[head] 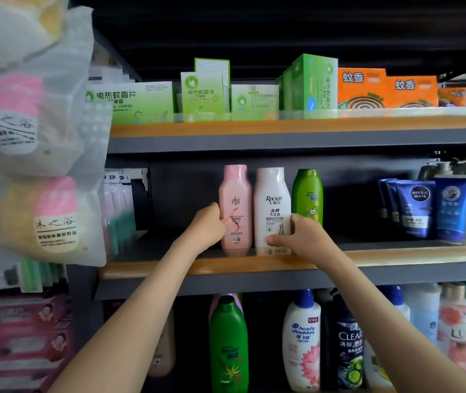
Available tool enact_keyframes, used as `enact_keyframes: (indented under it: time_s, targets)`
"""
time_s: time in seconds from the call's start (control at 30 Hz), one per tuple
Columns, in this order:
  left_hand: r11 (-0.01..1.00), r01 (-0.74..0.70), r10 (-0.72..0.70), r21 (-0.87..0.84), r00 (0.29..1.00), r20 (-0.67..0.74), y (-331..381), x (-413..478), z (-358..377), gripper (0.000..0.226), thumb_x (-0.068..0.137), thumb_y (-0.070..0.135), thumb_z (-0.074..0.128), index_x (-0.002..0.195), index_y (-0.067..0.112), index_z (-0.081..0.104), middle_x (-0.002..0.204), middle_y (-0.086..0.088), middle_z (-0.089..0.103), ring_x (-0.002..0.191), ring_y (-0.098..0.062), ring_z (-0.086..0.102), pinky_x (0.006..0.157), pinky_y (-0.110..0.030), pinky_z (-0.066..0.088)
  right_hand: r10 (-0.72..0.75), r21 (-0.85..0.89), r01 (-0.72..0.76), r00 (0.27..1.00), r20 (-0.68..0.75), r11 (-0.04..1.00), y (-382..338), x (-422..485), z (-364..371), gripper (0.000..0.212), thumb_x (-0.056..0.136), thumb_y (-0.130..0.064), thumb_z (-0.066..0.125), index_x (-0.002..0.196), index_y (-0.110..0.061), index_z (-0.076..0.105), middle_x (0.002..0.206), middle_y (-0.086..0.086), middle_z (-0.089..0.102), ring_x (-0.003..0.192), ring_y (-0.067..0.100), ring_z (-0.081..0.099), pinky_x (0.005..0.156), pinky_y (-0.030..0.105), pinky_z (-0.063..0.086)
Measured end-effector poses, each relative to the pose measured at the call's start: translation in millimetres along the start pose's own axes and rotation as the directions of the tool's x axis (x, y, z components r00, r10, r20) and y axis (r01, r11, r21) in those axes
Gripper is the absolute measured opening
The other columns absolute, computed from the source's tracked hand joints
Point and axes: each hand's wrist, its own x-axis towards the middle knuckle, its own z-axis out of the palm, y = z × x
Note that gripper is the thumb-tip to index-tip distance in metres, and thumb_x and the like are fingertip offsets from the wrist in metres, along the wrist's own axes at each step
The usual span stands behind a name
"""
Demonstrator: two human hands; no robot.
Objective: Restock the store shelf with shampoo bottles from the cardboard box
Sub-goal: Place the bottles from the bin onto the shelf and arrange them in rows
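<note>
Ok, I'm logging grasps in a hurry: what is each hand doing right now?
Left hand: closed, holding the pink bottle.
Right hand: closed, holding the white bottle beside it.

The pink bottle (pixel 235 207) has a red swirl on its label. The white bottle (pixel 272 205) bears black lettering. The green bottle (pixel 307 194) has a yellow-green print. The shelf (pixel 254 265) edge is orange wood over grey. The green boxes (pixel 141 100) fade to white. The orange boxes (pixel 362 87) show dark coils. The tubes (pixel 419 208) are blue.
</note>
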Motion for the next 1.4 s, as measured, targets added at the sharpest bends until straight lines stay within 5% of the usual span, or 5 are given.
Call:
enact_keyframes:
  time_s: [0.47,0.6,0.8,1.0,1.4]
  targets:
    - [0.932,-0.012,0.042,0.363,0.996,-0.077,10,-33,7,0.036,0.095,0.028,0.050,0.123,0.006,0.043,0.123,-0.012,0.053,0.105,-0.026,0.055,0.082,-0.035,0.048,-0.015,0.036,0.017,0.997,-0.078,0.999,0,-12,7,0.035,0.077,-0.028,0.074,0.096,-0.014,0.048,0.090,-0.004,0.056,0.098,0.025,0.057,0.070,0.028,0.037]
    - [0.883,-0.016,0.170,0.470,0.943,-0.285,5,-66,21,0.043,0.096,0.024,0.046,0.135,0.008,0.035,0.132,-0.013,0.044,0.116,-0.030,0.049,0.087,-0.037,0.043,-0.165,0.064,0.201,0.919,-0.358,0.978,6,-34,26,0.072,0.083,-0.014,0.069,0.141,-0.001,0.029,0.140,0.016,0.042,0.130,0.029,0.037,0.104,0.024,0.026]
    - [0.870,-0.208,0.410,0.446,0.807,-0.424,-52,-147,52,0.031,0.087,0.005,0.057,0.117,0.002,0.054,0.119,-0.012,0.053,0.112,-0.024,0.048,0.095,-0.027,0.036,-0.410,0.151,0.492,0.829,-0.380,0.857,15,-111,104,0.049,0.086,-0.002,0.061,0.130,0.001,0.040,0.122,0.019,0.051,0.116,0.020,0.042,0.102,0.013,0.027]
    - [0.934,0.302,-0.263,0.191,0.943,-0.206,-183,-267,103,0.033,0.090,0.008,0.055,0.123,0.005,0.050,0.123,-0.013,0.051,0.113,-0.030,0.050,0.092,-0.040,0.044,-0.471,0.248,0.435,0.875,0.109,0.866,35,-231,225,0.045,0.087,-0.008,0.053,0.129,-0.012,0.037,0.117,0.016,0.055,0.113,0.021,0.041,0.098,0.028,0.032]
    - [0.358,0.906,-0.933,0.225,0.340,0.113,-460,-537,138,0.055,0.082,0.043,0.041,0.126,0.012,0.051,0.129,-0.006,0.053,0.116,-0.026,0.053,0.094,-0.033,0.043,0.182,-0.084,-0.257,0.383,0.906,0.963,146,-450,466,0.040,0.083,-0.033,0.036,0.107,-0.008,0.055,0.109,0.014,0.055,0.100,0.029,0.053,0.087,0.032,0.040]
